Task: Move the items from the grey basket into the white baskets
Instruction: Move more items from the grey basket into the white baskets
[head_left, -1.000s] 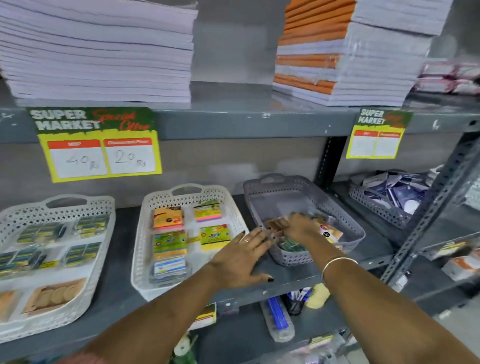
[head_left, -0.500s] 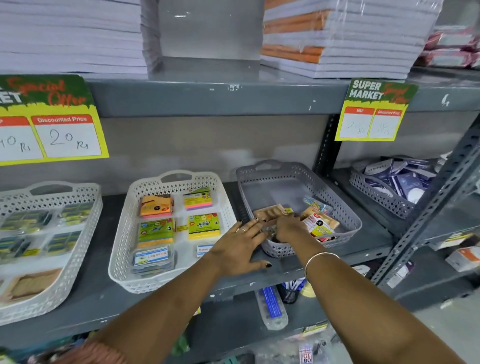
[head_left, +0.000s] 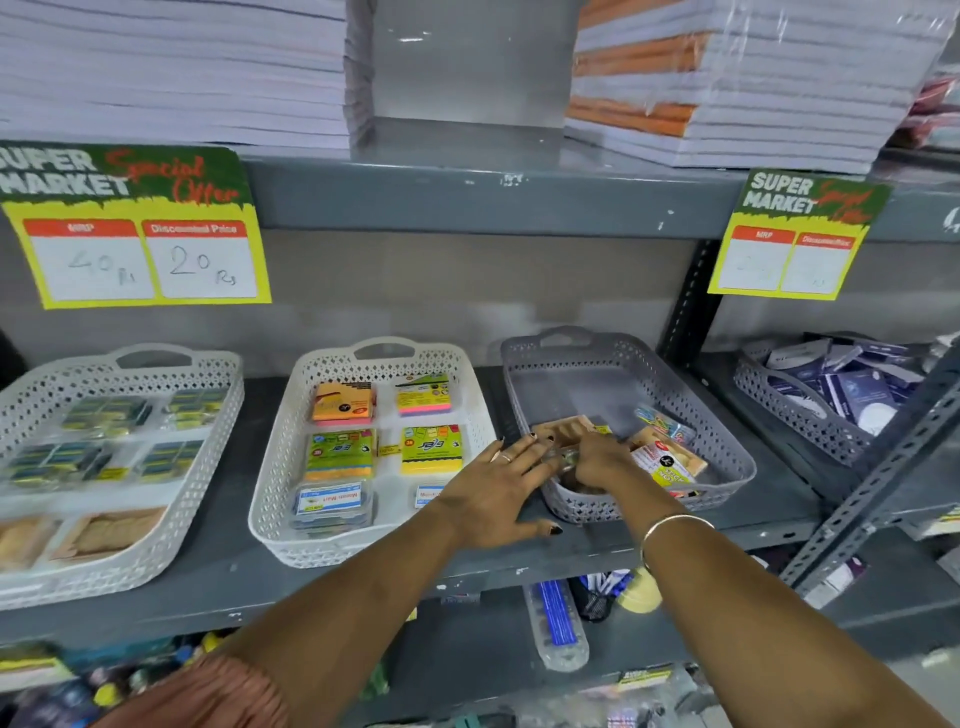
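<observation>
The grey basket (head_left: 618, 364) stands on the shelf right of centre. It holds a tan packet (head_left: 566, 427), a colourful packet (head_left: 664, 421) and orange-yellow packets (head_left: 670, 463). My right hand (head_left: 597, 457) is inside its near left corner, fingers curled down around a small clear packet (head_left: 567, 460). My left hand (head_left: 493, 491) lies flat and spread on the shelf, fingertips over the grey basket's left rim. A white basket (head_left: 322, 364) with sticky-note pads sits just left of it. Another white basket (head_left: 218, 374) with dark packets is at the far left.
A second grey basket (head_left: 779, 415) of dark blue packets sits at the right, behind a slotted metal upright (head_left: 883, 473). Paper stacks (head_left: 753, 78) load the shelf above, with price signs (head_left: 140, 234) hanging from its edge. Pens and small goods (head_left: 556, 618) fill the lower shelf.
The view has shifted. Both hands stay at the grey basket's near left corner, and my right hand's fingers have curled lower onto the small packet.
</observation>
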